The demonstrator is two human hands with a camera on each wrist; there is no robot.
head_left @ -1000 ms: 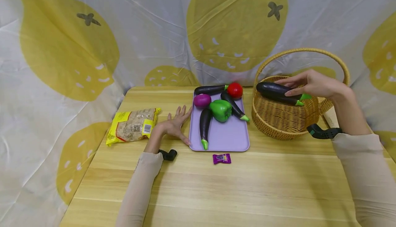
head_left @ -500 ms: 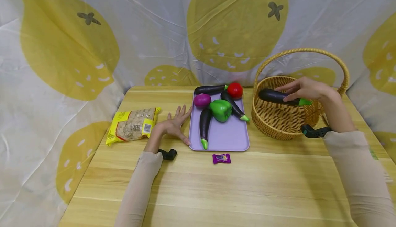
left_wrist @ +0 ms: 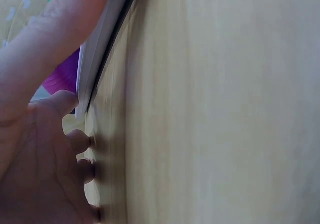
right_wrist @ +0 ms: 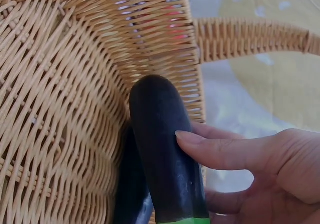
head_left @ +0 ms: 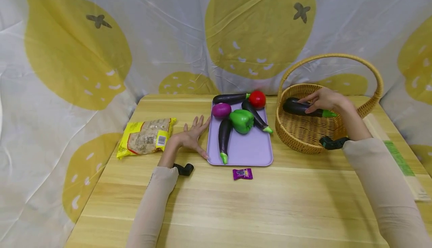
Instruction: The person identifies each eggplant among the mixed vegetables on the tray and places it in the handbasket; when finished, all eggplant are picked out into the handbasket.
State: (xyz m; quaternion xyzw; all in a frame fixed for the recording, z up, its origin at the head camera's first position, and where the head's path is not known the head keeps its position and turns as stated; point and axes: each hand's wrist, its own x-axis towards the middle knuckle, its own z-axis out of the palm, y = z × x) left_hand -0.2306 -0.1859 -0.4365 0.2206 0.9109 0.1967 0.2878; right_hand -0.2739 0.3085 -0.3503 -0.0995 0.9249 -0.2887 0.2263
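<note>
The eggplant [right_wrist: 165, 139] in my right hand [head_left: 326, 99] has a smooth, dark skin with a soft sheen. The basket [head_left: 300, 145] around it is woven wicker, ribbed and rough. To its left, the tray [head_left: 249, 151] looks like smooth plastic; on it the green pepper [head_left: 241, 121] and red tomato [head_left: 257, 99] are glossy, the purple onion [head_left: 221, 110] faintly ridged. The table [head_left: 270, 206] has smooth wood grain. Farther left, the bag [head_left: 145, 136] is crinkled, shiny plastic film. On the far side, the curtain [head_left: 175, 34] is creased cloth; my right sleeve [head_left: 378, 180] is matt cloth.
</note>
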